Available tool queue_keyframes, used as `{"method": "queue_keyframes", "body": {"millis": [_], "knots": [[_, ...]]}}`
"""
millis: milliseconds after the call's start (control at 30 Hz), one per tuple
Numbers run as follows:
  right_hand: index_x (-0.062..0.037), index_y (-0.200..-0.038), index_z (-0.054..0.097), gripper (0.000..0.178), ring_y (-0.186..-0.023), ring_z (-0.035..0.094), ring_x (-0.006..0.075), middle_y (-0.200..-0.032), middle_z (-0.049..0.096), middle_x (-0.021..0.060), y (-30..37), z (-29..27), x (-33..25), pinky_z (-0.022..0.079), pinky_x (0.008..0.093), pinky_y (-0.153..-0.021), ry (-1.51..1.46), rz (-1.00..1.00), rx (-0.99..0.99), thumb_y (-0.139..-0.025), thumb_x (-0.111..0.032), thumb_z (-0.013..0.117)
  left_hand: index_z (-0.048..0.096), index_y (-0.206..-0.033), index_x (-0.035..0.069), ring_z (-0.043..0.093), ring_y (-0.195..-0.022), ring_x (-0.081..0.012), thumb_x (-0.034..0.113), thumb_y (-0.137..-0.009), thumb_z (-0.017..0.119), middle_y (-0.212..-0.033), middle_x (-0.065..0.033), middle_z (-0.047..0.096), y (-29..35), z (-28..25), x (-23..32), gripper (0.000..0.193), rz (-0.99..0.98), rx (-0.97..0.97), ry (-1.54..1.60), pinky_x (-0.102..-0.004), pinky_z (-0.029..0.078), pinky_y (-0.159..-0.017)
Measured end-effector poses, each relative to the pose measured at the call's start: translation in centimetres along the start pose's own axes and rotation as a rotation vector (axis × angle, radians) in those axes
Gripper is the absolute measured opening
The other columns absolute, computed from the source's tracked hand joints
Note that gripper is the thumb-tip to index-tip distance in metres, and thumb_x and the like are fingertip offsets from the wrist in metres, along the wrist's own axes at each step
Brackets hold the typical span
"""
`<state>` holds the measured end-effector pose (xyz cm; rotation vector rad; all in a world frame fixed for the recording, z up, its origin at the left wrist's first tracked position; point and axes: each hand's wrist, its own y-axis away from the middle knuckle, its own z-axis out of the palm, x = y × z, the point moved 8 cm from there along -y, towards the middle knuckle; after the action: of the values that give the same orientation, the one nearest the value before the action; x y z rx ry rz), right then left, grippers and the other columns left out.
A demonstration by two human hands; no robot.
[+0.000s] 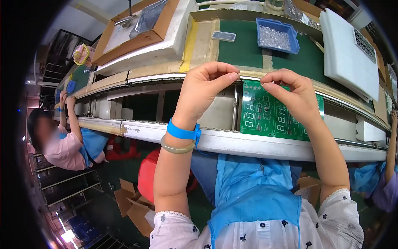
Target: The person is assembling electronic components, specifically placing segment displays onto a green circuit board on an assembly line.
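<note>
A green circuit board with white seven-segment digit outlines lies across the conveyor rails in front of me. My left hand, with a blue wrist strap and a pale bangle above it, is raised left of the board's far edge. Its thumb and forefinger are pinched together. Over the board hangs my right hand, thumb and forefinger also pinched, covering part of the board. A tiny piece seems to show at each pair of fingertips, too small to name. The two hands are apart.
Beyond the rails, a blue bin of small clear parts and a small rectangular part lie on green matting. White foam sheets stand at right, a cardboard box at left. A co-worker works along the line at left; another is at far right.
</note>
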<state>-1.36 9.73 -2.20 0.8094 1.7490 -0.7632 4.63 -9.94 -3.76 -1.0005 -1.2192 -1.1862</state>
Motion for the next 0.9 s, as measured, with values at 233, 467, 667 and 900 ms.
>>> {"method": "queue_keyframes", "body": {"millis": [233,467,667,900], "knots": [[-0.0032,-0.098,0.077,0.016,-0.088,0.065,0.0162,-0.095,0.073,0.0065,-0.1,0.2,0.1,0.051,0.0302,-0.082,0.114,-0.044,0.004,-0.086,-0.014,0.075,0.074,-0.108,-0.002,0.066,-0.091,-0.0088,0.005,-0.093,0.074,-0.099,-0.0039,0.074,0.0,0.0,-0.7,0.017,0.017,-0.004,-0.062,-0.0223,0.053,-0.082],[-0.0078,-0.099,0.078,0.016,-0.085,0.066,0.0213,-0.087,0.071,0.0074,0.2,1.1,0.3,0.053,0.0346,-0.076,0.275,-0.079,-0.028,-0.084,-0.011,0.074,0.074,-0.105,0.000,0.067,-0.094,-0.0099,0.001,-0.090,0.074,-0.100,-0.0033,0.073,0.0,0.0,-1.2,0.015,-0.032,-0.037,-0.132,-0.0232,0.054,-0.085],[-0.0094,-0.100,0.077,0.017,-0.085,0.065,0.0285,-0.083,0.070,0.0115,0.3,1.9,-0.1,0.053,0.0393,-0.075,0.487,-0.200,-0.070,-0.083,-0.010,0.074,0.073,-0.101,0.000,0.068,-0.091,-0.0105,0.001,-0.089,0.074,-0.097,-0.0033,0.074,0.0,0.2,-1.6,0.012,0.003,-0.076,-0.235,-0.0240,0.055,-0.084],[-0.0098,-0.097,0.077,0.015,-0.085,0.065,0.0294,-0.083,0.071,0.0094,0.4,2.8,-0.4,0.051,0.0422,-0.080,0.570,-0.287,-0.083,-0.082,-0.011,0.074,0.073,-0.099,-0.001,0.068,-0.089,-0.0102,0.000,-0.087,0.074,-0.093,-0.0031,0.073,0.3,0.7,-1.8,0.012,0.013,-0.094,-0.341,-0.0248,0.054,-0.083]]}}
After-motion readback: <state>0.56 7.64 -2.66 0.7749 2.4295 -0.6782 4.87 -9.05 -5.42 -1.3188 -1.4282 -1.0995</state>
